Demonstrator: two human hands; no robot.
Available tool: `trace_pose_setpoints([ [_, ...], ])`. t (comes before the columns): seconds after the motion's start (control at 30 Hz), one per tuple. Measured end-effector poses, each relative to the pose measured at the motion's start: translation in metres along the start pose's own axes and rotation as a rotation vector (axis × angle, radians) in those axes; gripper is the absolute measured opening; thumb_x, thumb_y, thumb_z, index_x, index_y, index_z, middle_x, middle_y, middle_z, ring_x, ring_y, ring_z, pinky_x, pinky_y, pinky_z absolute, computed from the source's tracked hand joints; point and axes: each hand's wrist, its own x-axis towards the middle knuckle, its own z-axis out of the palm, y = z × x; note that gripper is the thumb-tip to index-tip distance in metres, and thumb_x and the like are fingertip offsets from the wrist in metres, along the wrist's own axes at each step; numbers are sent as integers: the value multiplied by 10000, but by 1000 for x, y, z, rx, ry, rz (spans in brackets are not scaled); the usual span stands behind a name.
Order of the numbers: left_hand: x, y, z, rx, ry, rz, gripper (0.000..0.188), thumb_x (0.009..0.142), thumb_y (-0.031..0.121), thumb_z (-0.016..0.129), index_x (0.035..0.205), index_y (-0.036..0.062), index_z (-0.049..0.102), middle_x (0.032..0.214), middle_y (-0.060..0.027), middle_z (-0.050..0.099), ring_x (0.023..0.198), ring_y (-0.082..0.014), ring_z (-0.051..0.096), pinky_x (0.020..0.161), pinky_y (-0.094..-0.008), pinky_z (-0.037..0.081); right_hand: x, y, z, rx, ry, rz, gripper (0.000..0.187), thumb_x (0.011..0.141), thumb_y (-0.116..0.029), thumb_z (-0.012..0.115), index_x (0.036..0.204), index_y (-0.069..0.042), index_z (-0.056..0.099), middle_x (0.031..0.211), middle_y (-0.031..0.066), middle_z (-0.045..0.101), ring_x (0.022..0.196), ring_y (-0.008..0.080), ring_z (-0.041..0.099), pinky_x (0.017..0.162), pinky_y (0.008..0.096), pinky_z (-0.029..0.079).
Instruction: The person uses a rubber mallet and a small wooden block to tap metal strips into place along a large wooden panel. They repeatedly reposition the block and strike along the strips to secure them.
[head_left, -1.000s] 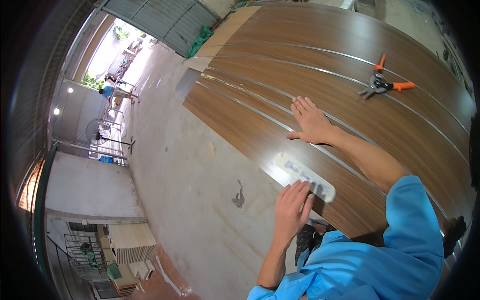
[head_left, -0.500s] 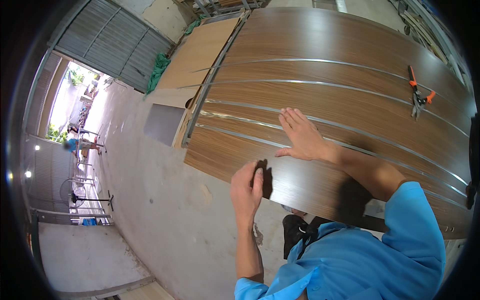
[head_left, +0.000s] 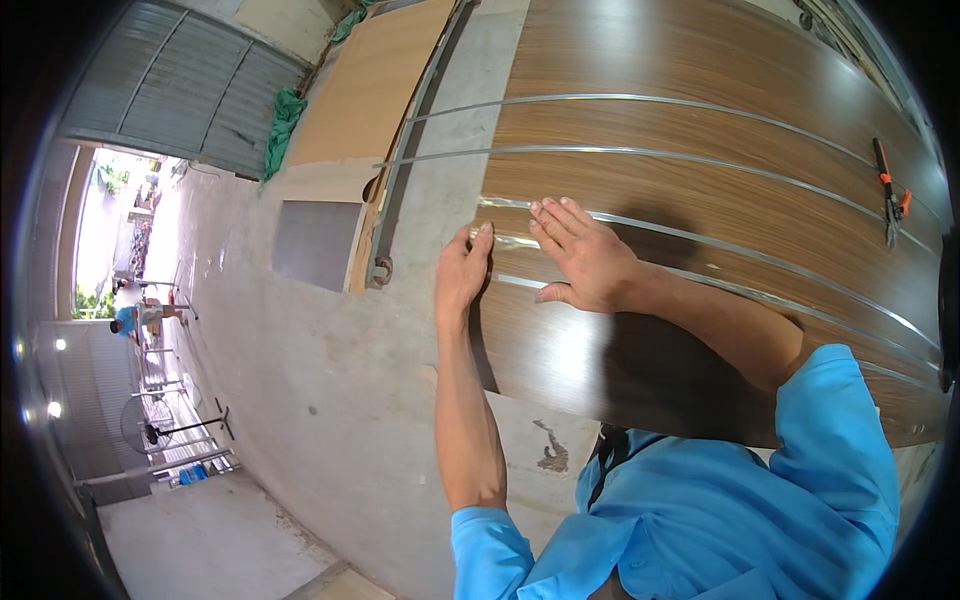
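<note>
A wide wood-grain panel lies in front of me, with several thin metal strips across it. My left hand is at the panel's left edge, thumb and fingers closed on the end of a shiny metal strip; the exact contact is partly hidden. Just to its right, my right hand lies palm down over the strips with its fingers stretched out. Farther back, an upper strip sticks out past the panel's left edge. Orange-and-black handled pliers rest on the panel at the far right.
Left of the panel, beyond a strip of concrete floor, stands a stack of brown boards beside a metal rail. A green cloth hangs by the grey shutter. Far left are a standing fan and a person.
The panel has shifted right, away from the rail, and floor now shows between them. My left hand has moved from the near edge up to the strip's end. My right hand stays flat.
</note>
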Motion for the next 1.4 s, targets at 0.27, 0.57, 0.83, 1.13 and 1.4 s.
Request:
trace_pose_setpoints([
  [0.27, 46, 7, -1, -497, -293, -201, 414, 1076, 342, 654, 1274, -21, 679, 1168, -84, 717, 1020, -153, 651, 901, -300, 522, 46, 1, 6, 169, 85, 74, 673, 913, -368, 759, 1390, 70, 577, 1444, 241, 602, 1400, 368, 541, 1246, 494, 356],
  [0.57, 57, 18, 4, -450, -414, -117, 520, 911, 169, 829, 1319, -52, 594, 1141, -138, 734, 1055, -184, 673, 971, -329, 523, 7, -15, -12, 8, 186, 342, 325, 888, -53, 674, 1203, 15, 711, 1305, 143, 723, 1299, 292, 642, 1184, 475, 435],
  [0.83, 57, 28, 3, -477, -464, -133, 535, 920, 204, 821, 1278, -65, 529, 1173, -141, 673, 1056, -189, 653, 947, -324, 524, 25, -38, -5, -132, 83, 415, 464, 894, -107, 603, 1320, 67, 655, 1370, 225, 665, 1354, 359, 598, 1210, 513, 425],
  [1.13, 64, 19, 2, -453, -480, -152, 534, 919, 250, 823, 1246, -74, 553, 1149, -147, 679, 1024, -182, 656, 907, -312, 527, 42, -51, 5, -159, 60, 462, 524, 847, -137, 661, 1312, 104, 640, 1378, 260, 646, 1322, 402, 610, 1182, 539, 451],
  [1.4, 61, 5, 4, -559, -436, -62, 384, 1036, 264, 690, 1184, -88, 651, 1079, -105, 717, 935, -138, 627, 864, -309, 510, 37, -60, -3, -32, 51, 547, 584, 884, -158, 752, 1419, 28, 608, 1555, 177, 544, 1482, 331, 473, 1262, 514, 352],
])
